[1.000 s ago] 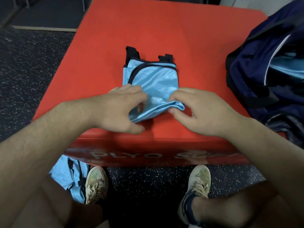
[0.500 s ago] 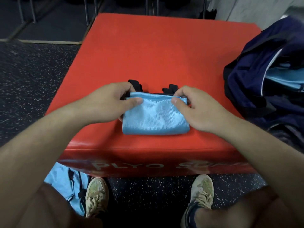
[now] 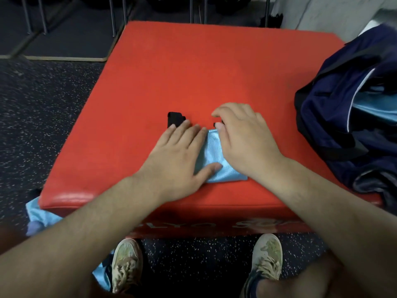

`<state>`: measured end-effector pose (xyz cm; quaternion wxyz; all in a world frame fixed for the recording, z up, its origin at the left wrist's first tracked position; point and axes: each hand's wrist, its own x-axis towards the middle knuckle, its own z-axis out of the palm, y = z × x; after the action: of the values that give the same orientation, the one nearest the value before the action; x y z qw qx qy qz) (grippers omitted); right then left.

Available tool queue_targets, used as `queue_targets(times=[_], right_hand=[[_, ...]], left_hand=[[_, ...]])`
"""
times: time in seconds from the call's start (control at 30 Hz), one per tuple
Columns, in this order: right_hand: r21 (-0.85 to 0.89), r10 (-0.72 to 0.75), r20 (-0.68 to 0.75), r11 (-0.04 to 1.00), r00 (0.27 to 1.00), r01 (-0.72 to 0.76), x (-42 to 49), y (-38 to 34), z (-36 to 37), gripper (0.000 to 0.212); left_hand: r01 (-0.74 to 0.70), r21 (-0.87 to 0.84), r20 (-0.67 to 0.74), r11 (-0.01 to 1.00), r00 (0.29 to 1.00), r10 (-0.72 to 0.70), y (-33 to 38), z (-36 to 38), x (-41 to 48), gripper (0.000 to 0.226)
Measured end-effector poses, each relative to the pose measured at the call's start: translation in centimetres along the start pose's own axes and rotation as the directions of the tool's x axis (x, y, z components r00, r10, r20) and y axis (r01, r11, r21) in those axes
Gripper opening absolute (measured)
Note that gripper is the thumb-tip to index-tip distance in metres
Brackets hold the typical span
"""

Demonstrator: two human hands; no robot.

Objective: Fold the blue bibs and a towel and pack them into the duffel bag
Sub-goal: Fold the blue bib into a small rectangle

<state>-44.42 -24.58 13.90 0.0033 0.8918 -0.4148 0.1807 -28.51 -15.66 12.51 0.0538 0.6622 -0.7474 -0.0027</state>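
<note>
Folded blue bib (image 3: 217, 160) near the front edge of the red surface (image 3: 193, 72), left hand (image 3: 178, 155) pressing flat on it with fingers straight, right hand (image 3: 245, 138) curled, pinching its top edge, navy duffel bag (image 3: 343, 117) at the right, open.

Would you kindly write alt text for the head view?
Both hands work a folded blue bib on a red plyo box: the left hand presses flat, the right hand curls over its top edge. An open navy duffel bag sits right.

Left hand (image 3: 178, 155) and right hand (image 3: 242, 143) press the folded blue bib (image 3: 214, 166) on the red box (image 3: 193, 72).
</note>
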Motion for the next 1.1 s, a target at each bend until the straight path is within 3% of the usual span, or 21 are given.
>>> queue_targets(times=[0.17,0.3,0.37,0.47,0.57,0.7,0.83,0.93,1.0,1.1], right_hand=[[0.136,0.052,0.318,0.986,0.947,-0.100,-0.8,-0.7,1.5,0.063],[0.138,0.057,0.379,0.984,0.924,-0.117,-0.7,-0.2,1.4,0.064],[0.111,0.024,0.363,0.991,0.931,-0.068,-0.7,0.0,0.6,0.064],[-0.029,-0.115,0.250,0.992,0.961,0.126,-1.1,0.1,-1.0,0.069],[-0.048,-0.196,0.348,0.973,0.917,0.226,-1.8,0.0,-2.3,0.086],[-0.028,-0.223,0.479,0.963,0.849,0.268,-1.8,0.2,-2.7,0.103],[-0.038,-0.259,0.448,0.951,0.856,0.308,-1.4,0.6,-2.7,0.093],[-0.078,-0.297,0.314,0.939,0.902,0.336,-1.7,0.0,-1.7,0.053],[-0.122,-0.306,0.255,0.931,0.917,0.344,-1.8,-0.4,-1.4,0.037],[-0.100,-0.275,0.292,0.943,0.916,0.316,-1.8,-0.2,-2.0,0.049]], left_hand=[[-0.008,-0.007,0.026,1.000,1.000,0.008,0.2,1.3,-0.3,0.099],[-0.028,-0.050,0.052,0.998,0.998,0.031,0.0,1.3,-0.3,0.112],[-0.062,-0.083,0.069,0.995,0.995,0.068,-0.7,0.8,-0.4,0.120],[-0.092,-0.084,0.031,0.992,0.995,0.095,-2.0,0.0,-0.6,0.124],[-0.137,-0.041,0.002,0.990,0.991,0.137,-2.7,-0.4,-0.6,0.126],[-0.140,-0.063,0.102,0.988,0.984,0.146,-2.8,-0.5,-0.3,0.124],[-0.151,-0.059,0.075,0.987,0.985,0.156,-2.8,-1.0,0.2,0.099],[-0.200,-0.041,-0.062,0.979,0.978,0.197,-2.3,-0.6,0.5,0.063],[-0.211,-0.030,-0.114,0.977,0.972,0.206,-2.0,-0.5,0.8,0.053],[-0.230,-0.018,-0.086,0.973,0.970,0.227,-2.5,-0.6,0.8,0.058]])
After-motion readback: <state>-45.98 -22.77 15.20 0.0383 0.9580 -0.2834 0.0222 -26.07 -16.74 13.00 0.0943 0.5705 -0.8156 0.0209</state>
